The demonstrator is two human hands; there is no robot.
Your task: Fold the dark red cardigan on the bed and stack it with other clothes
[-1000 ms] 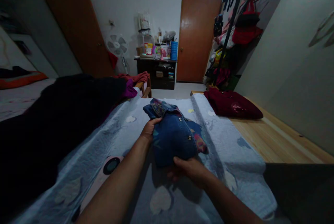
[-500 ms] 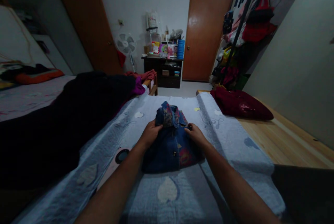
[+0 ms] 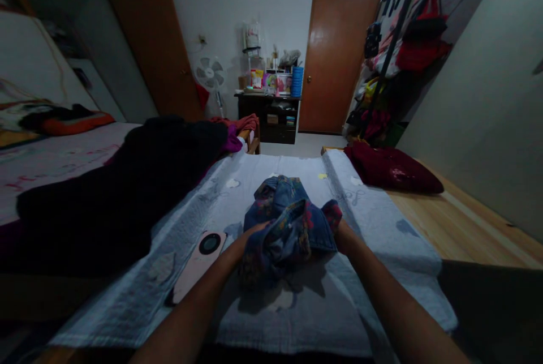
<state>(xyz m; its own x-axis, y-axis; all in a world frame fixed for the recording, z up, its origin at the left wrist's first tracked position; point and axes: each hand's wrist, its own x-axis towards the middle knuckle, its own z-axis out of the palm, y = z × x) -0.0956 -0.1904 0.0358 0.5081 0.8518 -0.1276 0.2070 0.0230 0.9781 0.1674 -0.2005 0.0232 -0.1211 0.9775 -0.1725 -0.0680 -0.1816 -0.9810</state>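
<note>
A blue denim garment with red flower patches (image 3: 292, 211) is bunched up over the light blue quilted cover, its near part lifted and casting a shadow. My left hand (image 3: 257, 229) reaches in at its left side, and the fingers are hidden by the cloth. On the right side, my right hand (image 3: 340, 234) is against the garment under a turned-up flowered part, its fingers also covered. Left of my left forearm a pink phone with a round dark camera ring (image 3: 199, 266) lies on the cover (image 3: 394, 251).
Dark clothing (image 3: 127, 194) is heaped on the left. A dark red folded cloth (image 3: 392, 167) rests on the wooden board (image 3: 458, 219) at right. Beyond the bed stand a fan (image 3: 210, 72), a dark cabinet (image 3: 267, 120) and a closed door (image 3: 335, 58).
The garment, earlier lying flat with its collar facing away, is now lifted and crumpled. Both hands have moved lower and into the cloth. More of the phone shows.
</note>
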